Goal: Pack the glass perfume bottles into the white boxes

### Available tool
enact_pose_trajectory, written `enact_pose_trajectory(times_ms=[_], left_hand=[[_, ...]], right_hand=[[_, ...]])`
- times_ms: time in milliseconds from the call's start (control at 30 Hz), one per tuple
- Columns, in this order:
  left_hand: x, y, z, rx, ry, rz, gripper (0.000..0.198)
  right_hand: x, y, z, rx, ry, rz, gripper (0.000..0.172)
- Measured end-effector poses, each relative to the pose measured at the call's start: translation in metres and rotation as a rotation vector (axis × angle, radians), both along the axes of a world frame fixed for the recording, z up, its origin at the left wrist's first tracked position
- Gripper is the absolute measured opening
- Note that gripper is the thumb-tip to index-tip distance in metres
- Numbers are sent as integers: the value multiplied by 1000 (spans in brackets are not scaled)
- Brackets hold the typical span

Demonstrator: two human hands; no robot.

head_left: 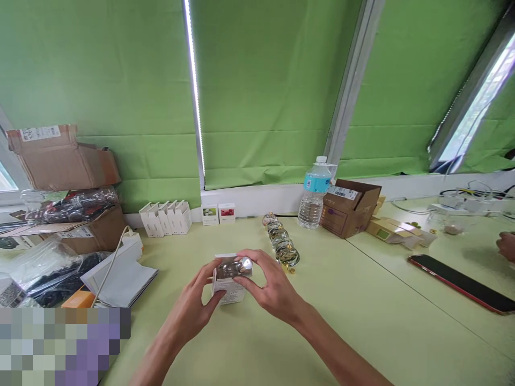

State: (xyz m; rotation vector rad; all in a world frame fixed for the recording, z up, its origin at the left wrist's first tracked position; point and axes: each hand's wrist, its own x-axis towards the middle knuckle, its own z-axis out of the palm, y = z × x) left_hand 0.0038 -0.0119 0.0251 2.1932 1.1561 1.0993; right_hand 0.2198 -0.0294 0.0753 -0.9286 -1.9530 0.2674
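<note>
White carton (233, 296): small, near the middle of the pale green table (257, 351) in front of me, its front covered in fine print I can't read; whether its base touches the table I can't tell.
Shiny piece (230, 269): clear or silvery, at the carton's upper end, with a bright glint at its right side; reflections blur its outline, and I can't tell how deep it sits.
Left hand (193, 308): closed on the carton's left side, thumb low at the front, fingers by the top edge.
Right hand (273, 289): thumb and forefinger pinching the shiny piece from the right.
Slip: that smooth surface could slide from my pinch if I grip it only by the end, and it would likely roll off or knock the table.
Crush: the carton's walls look thin; squeezing hard with the left, or forcing the piece at an angle, could buckle an edge or tear a flap.
Metal bunch (281, 241): gold and silver, just beyond my right hand; a careless swing could catch it.
Row of white boxes (164, 219): farther back, left, near the green blind (265, 96).
Water bottle (313, 198): upright, back right, beside a brown box (341, 217).
</note>
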Motion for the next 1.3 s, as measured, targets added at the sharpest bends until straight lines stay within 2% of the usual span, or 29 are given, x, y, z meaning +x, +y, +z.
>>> enact_pose_trajectory(times_ms=[333,567,733,967,1067,1200,1300], left_hand=[[2,-2,-3,56,73,-13,50],[3,-3,-4,89,97,26,50],[3,-2,-7,75,110,24,50],[2,1,-12,101,79,20,51],[3,1,-11,117,78,16,50],[3,1,-10,119,84,10,53],[2,3,-16,112,44,14,57]], right_hand=[[-2,-7,9,-70,-122,13,17],[-9,-8,4,-14,-86,40,20],[-10,-11,6,9,-124,57,33],[-7,-2,-2,177,-313,31,16],[-9,1,-6,267,-423,4,18],[-9,0,-5,282,-417,4,17],[-7,0,-4,302,-332,10,21]])
